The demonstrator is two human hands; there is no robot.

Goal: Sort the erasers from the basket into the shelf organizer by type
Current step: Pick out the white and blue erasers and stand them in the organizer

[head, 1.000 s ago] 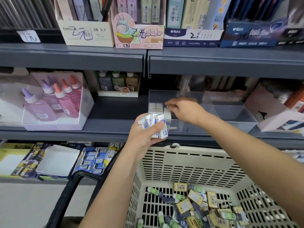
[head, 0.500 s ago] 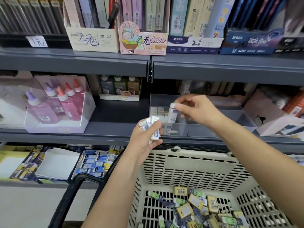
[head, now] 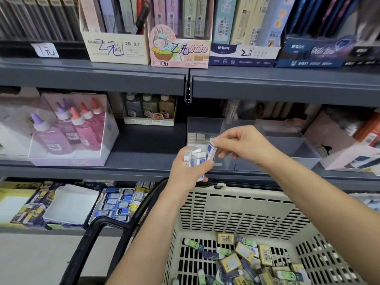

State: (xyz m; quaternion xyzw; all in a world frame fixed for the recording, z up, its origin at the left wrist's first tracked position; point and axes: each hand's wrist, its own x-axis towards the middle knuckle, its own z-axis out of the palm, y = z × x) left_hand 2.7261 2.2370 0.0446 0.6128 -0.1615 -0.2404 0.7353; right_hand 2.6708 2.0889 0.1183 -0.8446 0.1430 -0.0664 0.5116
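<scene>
Since half a second ago, right hand (head: 244,146) drops lower toward left hand (head: 188,172), fingertips pinching one white-blue eraser (head: 211,149) by its top end. Left fingers wrap a bunch of erasers (head: 195,158). Organizer (head: 287,149) just behind, basket (head: 236,212) below. Erasers look light, stiff, sleeve slick; grip the short sides.

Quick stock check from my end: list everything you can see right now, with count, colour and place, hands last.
shelf organizer: one, clear, middle shelf.
stacked erasers: several, white, organizer's left compartment.
basket: one, beige, below shelf.
loose erasers: many, yellow, green, blue, basket bottom.
glue bottles: about six, pink and purple, left box.
pencil boxes: several, top shelf.
left hand: holds several white-blue erasers.
right hand: pinches one white-blue eraser.
</scene>
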